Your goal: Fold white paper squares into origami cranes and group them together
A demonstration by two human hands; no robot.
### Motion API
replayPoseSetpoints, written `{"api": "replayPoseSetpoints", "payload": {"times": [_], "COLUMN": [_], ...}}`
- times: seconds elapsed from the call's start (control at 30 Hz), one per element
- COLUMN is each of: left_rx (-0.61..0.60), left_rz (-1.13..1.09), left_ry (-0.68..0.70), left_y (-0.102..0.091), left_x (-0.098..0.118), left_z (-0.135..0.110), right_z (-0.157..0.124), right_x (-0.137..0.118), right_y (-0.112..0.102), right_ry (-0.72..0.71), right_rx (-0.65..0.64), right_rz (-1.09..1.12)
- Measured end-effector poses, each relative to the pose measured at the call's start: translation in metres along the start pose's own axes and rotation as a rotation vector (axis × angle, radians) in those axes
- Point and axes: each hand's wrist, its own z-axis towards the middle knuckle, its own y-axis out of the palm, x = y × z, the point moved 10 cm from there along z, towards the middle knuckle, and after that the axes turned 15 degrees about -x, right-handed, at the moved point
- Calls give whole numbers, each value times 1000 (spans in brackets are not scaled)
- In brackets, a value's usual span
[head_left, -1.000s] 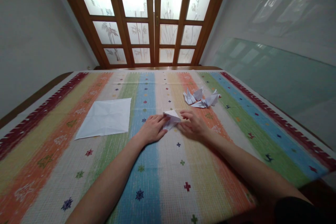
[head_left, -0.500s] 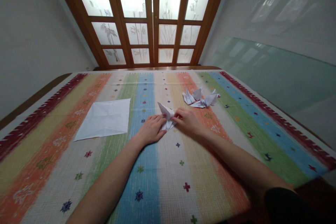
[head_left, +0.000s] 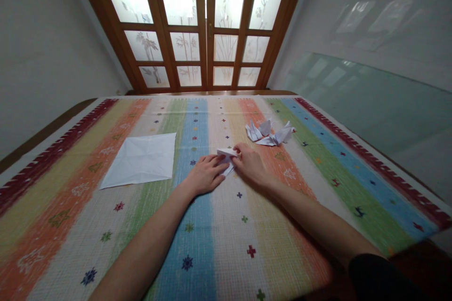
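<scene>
A small piece of folded white paper point(head_left: 228, 152) lies on the striped tablecloth between my hands, its upper flap bent over and low. My left hand point(head_left: 208, 174) presses on the paper's left side with the fingers laid across it. At the paper's right edge, my right hand point(head_left: 248, 162) pinches the flap between thumb and fingers. Parts of the paper are hidden beneath the fingers. To the left lies a flat white square sheet point(head_left: 143, 159) with faint creases. Several folded paper cranes point(head_left: 270, 132) sit grouped beyond my right hand.
A striped tablecloth point(head_left: 229, 235) with small printed figures covers the table. Wooden doors with frosted panes point(head_left: 205, 33) stand behind the far edge. A glass panel point(head_left: 367, 113) leans along the right wall.
The paper's pointed flap, which stood up toward the upper left, is now folded down low. My right hand has shifted slightly with it; the left hand stays in about the same place.
</scene>
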Motion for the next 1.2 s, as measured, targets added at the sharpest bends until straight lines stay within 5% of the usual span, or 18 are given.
{"api": "replayPoseSetpoints", "payload": {"times": [0.3, 0.57, 1.0, 1.2], "left_rx": [296, -35, -107, -128], "left_rz": [-171, -129, -84, -5], "left_ry": [-132, -47, -147, -180], "left_y": [-18, 10, 19, 18], "left_x": [-24, -13, -19, -17], "left_z": [-13, 4, 6, 6], "right_z": [-4, -22, -84, -82], "right_x": [-9, -25, -72, -71], "right_y": [20, 32, 45, 39], "right_ry": [-286, -513, -639, -611], "right_rx": [-37, -108, -183, -255], "right_rz": [-140, -271, -187, -52]}}
